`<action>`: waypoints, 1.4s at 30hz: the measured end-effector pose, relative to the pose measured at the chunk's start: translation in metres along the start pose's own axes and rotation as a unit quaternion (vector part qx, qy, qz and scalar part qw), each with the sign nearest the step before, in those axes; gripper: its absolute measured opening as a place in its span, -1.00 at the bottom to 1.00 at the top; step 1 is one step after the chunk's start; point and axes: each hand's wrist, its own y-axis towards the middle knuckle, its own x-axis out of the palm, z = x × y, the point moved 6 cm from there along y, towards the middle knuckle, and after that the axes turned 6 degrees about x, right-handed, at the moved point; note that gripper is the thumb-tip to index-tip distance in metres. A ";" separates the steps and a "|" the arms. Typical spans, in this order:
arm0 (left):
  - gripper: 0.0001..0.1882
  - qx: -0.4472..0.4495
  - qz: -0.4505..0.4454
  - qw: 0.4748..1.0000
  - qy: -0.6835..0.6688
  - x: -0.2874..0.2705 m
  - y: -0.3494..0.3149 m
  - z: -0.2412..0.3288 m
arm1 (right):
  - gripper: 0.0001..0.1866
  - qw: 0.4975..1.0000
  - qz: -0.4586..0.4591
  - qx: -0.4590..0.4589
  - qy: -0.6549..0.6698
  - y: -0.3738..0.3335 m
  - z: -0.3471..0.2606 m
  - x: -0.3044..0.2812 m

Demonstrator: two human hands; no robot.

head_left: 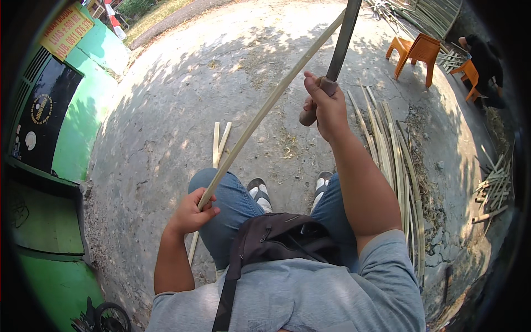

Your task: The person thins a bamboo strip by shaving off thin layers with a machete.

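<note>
The left hand [193, 213] is gripping a pale wooden strip [266, 112], its long axis slanting forward and rightward over the left knee [202, 178], converging with the knife [343, 45] that the right hand [332, 109] is clasping, contact unclear.

**Arrangement seen from above**

A strip [271, 104] slants from the left fingers [212, 212] forward-right toward the knife [342, 47] in the right fingers [312, 86]; contact is unclear. Ahead of the left fingers lie two strips [216, 141]; right of the right fingers, a strip bundle [394, 160]; beyond it, chairs [425, 52].
</note>
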 end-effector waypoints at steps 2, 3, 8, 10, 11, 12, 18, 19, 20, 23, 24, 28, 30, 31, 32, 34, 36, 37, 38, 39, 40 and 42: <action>-0.73 -0.003 0.000 1.000 0.005 0.004 -0.009 -0.004 | -0.67 0.999 -0.007 0.020 0.048 -0.003 -0.004 0.004; -0.73 -0.004 0.006 1.000 0.015 0.004 -0.013 -0.006 | -0.67 0.999 -0.006 0.021 0.048 -0.005 -0.006 0.005; -0.73 -0.005 0.016 0.998 0.060 0.011 -0.022 -0.003 | -0.74 0.996 -0.054 0.048 0.059 -0.012 -0.015 0.013; -0.73 -0.002 0.029 0.998 0.062 0.011 -0.025 -0.002 | -0.76 0.996 -0.057 0.048 0.050 -0.013 -0.015 0.013; -0.73 -0.002 0.028 0.998 0.062 0.012 -0.026 -0.003 | -0.77 0.996 -0.060 0.048 0.042 -0.013 -0.014 0.014; -0.72 0.001 0.033 0.997 0.074 0.011 -0.028 -0.004 | -0.77 0.996 -0.060 0.049 0.041 -0.013 -0.014 0.013; -0.67 -0.013 0.071 0.988 0.136 0.005 -0.046 0.004 | -0.80 0.992 -0.076 0.085 0.054 -0.027 -0.012 0.027; -0.65 -0.011 0.080 0.983 0.166 0.003 -0.049 0.006 | -0.73 0.991 -0.079 0.090 0.065 -0.031 -0.011 0.031; -0.65 -0.012 0.080 0.983 0.166 0.003 -0.051 0.007 | -0.64 0.989 -0.082 0.095 0.077 -0.034 -0.010 0.034; -0.59 -0.034 0.076 0.984 0.154 0.001 -0.057 0.006 | -0.64 0.987 -0.087 0.105 0.088 -0.040 -0.007 0.042; -0.52 -0.016 0.063 0.977 0.201 -0.001 -0.059 0.011 | -0.64 0.986 -0.087 0.107 0.088 -0.042 -0.005 0.044; -0.26 0.032 0.140 0.947 0.289 -0.001 -0.055 0.039 | -0.65 0.988 -0.105 0.097 0.059 -0.047 -0.005 0.050; -0.21 0.081 0.160 0.943 0.280 0.009 -0.039 0.049 | -0.65 0.988 -0.111 0.093 0.047 -0.049 -0.006 0.052; -0.15 0.130 0.182 0.936 0.271 0.013 -0.033 0.056 | -0.64 0.988 -0.116 0.091 0.044 -0.050 -0.006 0.054; -0.15 0.129 0.183 0.936 0.271 0.018 -0.024 0.054 | -0.64 0.988 -0.118 0.089 0.040 -0.052 -0.006 0.056; -0.18 0.165 0.181 0.952 0.183 0.029 -0.005 0.053 | -0.63 0.988 -0.123 0.087 0.043 -0.054 -0.008 0.059; -0.26 0.112 0.132 0.975 0.137 0.040 0.009 0.057 | -0.63 0.987 -0.125 0.085 0.045 -0.056 -0.008 0.058; -0.34 0.058 0.083 0.991 0.091 0.046 0.015 0.054 | -0.63 0.987 -0.130 0.081 0.048 -0.057 -0.009 0.058; -0.34 0.059 0.081 0.991 0.092 0.045 0.018 0.051 | -0.63 0.986 -0.136 0.078 0.050 -0.057 -0.009 0.057; -0.42 0.053 0.056 0.992 0.096 0.044 0.021 0.043 | -0.63 0.987 -0.134 0.077 0.051 -0.056 -0.010 0.056; -0.50 0.045 0.031 0.993 0.100 0.043 0.023 0.039 | -0.62 0.987 -0.135 0.075 0.046 -0.055 -0.011 0.055; -0.59 0.022 0.003 0.999 0.042 0.040 0.020 0.034 | -0.60 0.987 -0.135 0.074 0.042 -0.052 -0.011 0.053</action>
